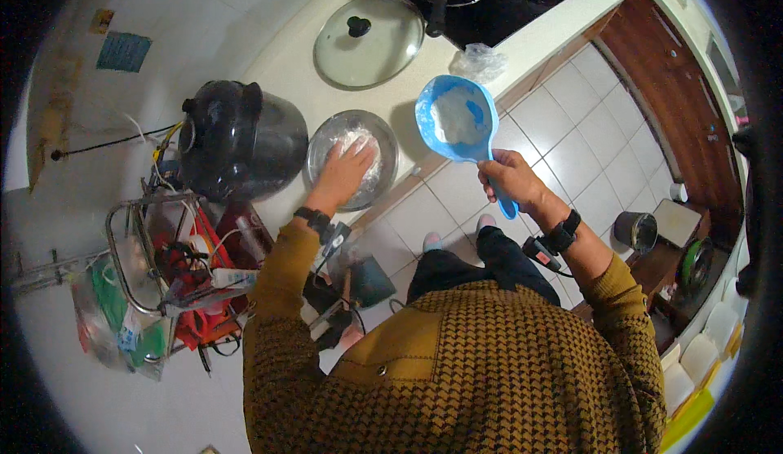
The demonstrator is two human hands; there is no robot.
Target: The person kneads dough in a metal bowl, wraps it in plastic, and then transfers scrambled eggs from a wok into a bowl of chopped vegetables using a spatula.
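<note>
My left hand (345, 172) reaches into a round metal bowl (315, 160), palm down on white flour (371, 175). Its fingers are slightly apart, and their tips are partly covered by the powder. With my right hand (514, 178) I grip the handle of a blue plastic scoop (425, 130). White powder (456, 114) lies in the scoop, leaving patches of blue showing. The scoop is held to the right of the bowl, near the front edge of the pale countertop (290, 65).
Left of the bowl stands a dark lidded pot (269, 142). A glass lid (373, 50) with a black knob lies behind the bowl. Past a crumpled plastic bag (480, 62), a frying pan (437, 10) holds yellow food on the black cooktop (520, 10). A metal rack (116, 246) is at left.
</note>
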